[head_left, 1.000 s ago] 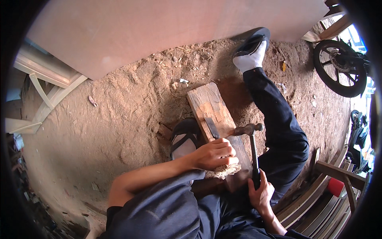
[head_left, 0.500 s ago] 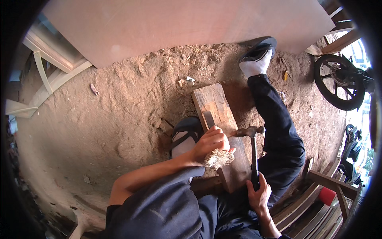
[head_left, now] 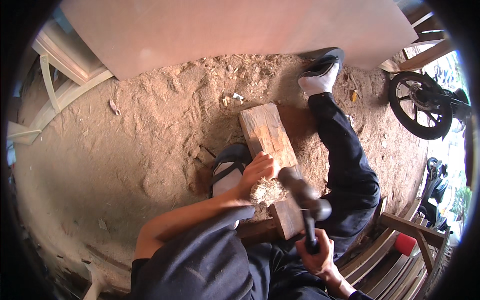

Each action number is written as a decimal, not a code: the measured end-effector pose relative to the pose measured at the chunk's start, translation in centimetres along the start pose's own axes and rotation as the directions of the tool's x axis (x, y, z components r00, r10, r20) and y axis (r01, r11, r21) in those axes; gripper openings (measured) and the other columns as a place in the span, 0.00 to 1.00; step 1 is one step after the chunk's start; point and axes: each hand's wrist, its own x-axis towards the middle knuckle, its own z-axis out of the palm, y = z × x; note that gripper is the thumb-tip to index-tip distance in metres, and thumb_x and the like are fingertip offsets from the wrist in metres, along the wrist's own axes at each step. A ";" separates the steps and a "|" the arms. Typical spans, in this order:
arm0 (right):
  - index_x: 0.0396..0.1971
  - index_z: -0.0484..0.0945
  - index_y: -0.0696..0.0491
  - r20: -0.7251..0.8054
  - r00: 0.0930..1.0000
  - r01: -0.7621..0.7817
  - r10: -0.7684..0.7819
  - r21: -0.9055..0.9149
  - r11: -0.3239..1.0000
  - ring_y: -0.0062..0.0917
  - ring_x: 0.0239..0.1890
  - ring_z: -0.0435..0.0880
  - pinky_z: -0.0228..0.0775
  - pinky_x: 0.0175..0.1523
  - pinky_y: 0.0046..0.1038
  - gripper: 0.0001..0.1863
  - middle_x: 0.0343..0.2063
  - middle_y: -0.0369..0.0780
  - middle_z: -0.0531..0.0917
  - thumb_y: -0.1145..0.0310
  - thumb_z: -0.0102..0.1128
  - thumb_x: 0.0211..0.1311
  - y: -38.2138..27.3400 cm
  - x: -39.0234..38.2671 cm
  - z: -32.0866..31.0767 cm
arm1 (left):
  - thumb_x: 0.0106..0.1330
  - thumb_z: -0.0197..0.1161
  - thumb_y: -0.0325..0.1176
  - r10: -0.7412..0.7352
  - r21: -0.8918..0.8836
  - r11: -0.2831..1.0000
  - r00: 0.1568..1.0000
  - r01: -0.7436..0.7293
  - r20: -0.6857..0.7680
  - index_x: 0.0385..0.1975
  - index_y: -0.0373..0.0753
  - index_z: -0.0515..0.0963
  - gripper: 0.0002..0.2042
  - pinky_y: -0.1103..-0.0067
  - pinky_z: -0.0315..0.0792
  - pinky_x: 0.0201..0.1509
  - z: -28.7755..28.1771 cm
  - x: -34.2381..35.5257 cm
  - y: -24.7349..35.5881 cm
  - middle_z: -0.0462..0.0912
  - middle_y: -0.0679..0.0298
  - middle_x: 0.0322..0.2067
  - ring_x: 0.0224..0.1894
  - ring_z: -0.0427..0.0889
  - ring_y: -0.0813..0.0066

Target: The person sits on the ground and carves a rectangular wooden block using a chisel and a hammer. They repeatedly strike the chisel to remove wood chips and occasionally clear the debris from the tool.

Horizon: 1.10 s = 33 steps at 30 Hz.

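My left hand (head_left: 259, 172) is closed round a chisel, whose frayed, splayed handle end (head_left: 267, 192) points back toward me. Its blade is hidden behind my fingers. Under that hand lies a thick wooden block (head_left: 266, 127), with a rough, paler patch cut into its upper face. My right hand (head_left: 318, 252) grips the black handle of a hammer (head_left: 302, 192). The hammer's head, blurred by motion, is raised over the block just right of the chisel's handle end, apart from it as far as I can tell.
My feet in dark sandals flank the block on sandy, chip-strewn ground (head_left: 150, 140). A large board (head_left: 240, 30) stands beyond. Curved wooden frames (head_left: 75, 95) are at the left. A motorcycle wheel (head_left: 420, 105), wooden slats (head_left: 370, 257) and a red cylinder (head_left: 405, 245) are at the right.
The hammer has swung up off the block toward me, its head now larger and blurred. My left hand has tilted slightly, and the chisel blade that showed before is hidden.
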 end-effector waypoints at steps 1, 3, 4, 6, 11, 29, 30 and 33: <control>0.45 0.76 0.58 -0.019 0.997 0.075 -0.075 -0.028 0.997 0.33 0.27 0.90 0.80 0.34 0.31 0.20 0.27 0.44 0.88 0.71 0.76 0.56 -0.3 0.2 0.1 | 0.57 0.68 0.29 -0.062 0.034 0.998 0.998 0.061 0.028 0.28 0.38 0.71 0.10 0.66 0.65 0.40 0.3 -1.1 -0.5 0.73 0.57 0.29 0.34 0.74 0.58; 0.43 0.77 0.59 -0.060 0.974 0.217 -0.219 -0.043 0.975 0.28 0.24 0.86 0.77 0.31 0.29 0.18 0.23 0.41 0.85 0.72 0.76 0.56 -0.2 0.2 0.2 | 0.57 0.68 0.30 -0.111 0.026 0.994 0.989 0.109 0.097 0.28 0.37 0.71 0.10 0.65 0.66 0.41 0.0 -1.9 -0.6 0.73 0.56 0.29 0.34 0.74 0.56; 0.41 0.77 0.60 -0.085 0.954 0.285 -0.286 -0.029 0.958 0.23 0.22 0.83 0.74 0.29 0.26 0.16 0.21 0.38 0.82 0.72 0.74 0.57 0.6 0.0 0.2 | 0.56 0.70 0.27 -0.099 -0.019 0.995 0.986 0.102 0.136 0.28 0.37 0.71 0.11 0.66 0.66 0.40 -0.6 -1.5 -0.5 0.73 0.56 0.28 0.33 0.74 0.56; 0.38 0.77 0.61 -0.174 0.915 0.389 -0.364 0.134 0.912 0.21 0.21 0.79 0.70 0.27 0.24 0.13 0.20 0.36 0.80 0.70 0.71 0.60 5.4 -1.4 1.0 | 0.53 0.73 0.22 -0.085 0.038 0.996 0.996 0.086 -0.029 0.26 0.38 0.69 0.14 0.67 0.66 0.36 0.6 0.3 0.5 0.71 0.58 0.25 0.30 0.73 0.59; 0.31 0.76 0.58 -0.226 0.923 0.372 -0.313 0.310 0.875 0.24 0.19 0.76 0.67 0.26 0.26 0.10 0.19 0.37 0.78 0.68 0.67 0.65 7.0 -0.9 1.8 | 0.53 0.72 0.19 -0.070 0.122 0.989 0.994 0.080 -0.083 0.25 0.39 0.66 0.16 0.69 0.66 0.35 1.5 0.3 0.1 0.69 0.60 0.24 0.26 0.71 0.61; 0.27 0.77 0.57 -0.086 0.943 0.319 -0.321 -0.033 0.947 0.27 0.19 0.81 0.70 0.27 0.29 0.08 0.19 0.40 0.79 0.73 0.69 0.55 0.0 0.9 -0.7 | 0.57 0.67 0.27 -0.042 0.034 0.999 0.999 0.041 0.026 0.28 0.39 0.72 0.08 0.70 0.67 0.35 0.3 0.3 -0.6 0.75 0.64 0.25 0.28 0.76 0.63; 0.26 0.77 0.55 -0.111 0.921 0.372 -0.374 -0.038 0.927 0.25 0.21 0.81 0.71 0.28 0.29 0.09 0.19 0.37 0.79 0.72 0.70 0.54 0.5 0.9 -0.6 | 0.57 0.67 0.28 -0.020 0.057 0.998 1.000 0.020 0.002 0.27 0.40 0.72 0.08 0.70 0.67 0.36 0.5 0.5 -0.7 0.75 0.63 0.25 0.28 0.76 0.63; 0.22 0.73 0.54 -0.102 0.947 0.297 -0.304 -0.075 0.952 0.27 0.15 0.77 0.66 0.23 0.29 0.12 0.14 0.37 0.76 0.71 0.71 0.55 0.7 1.3 0.5 | 0.58 0.67 0.29 -0.078 0.068 0.995 0.997 0.079 -0.017 0.27 0.41 0.72 0.08 0.70 0.67 0.37 0.8 -0.3 -1.4 0.76 0.63 0.26 0.29 0.77 0.63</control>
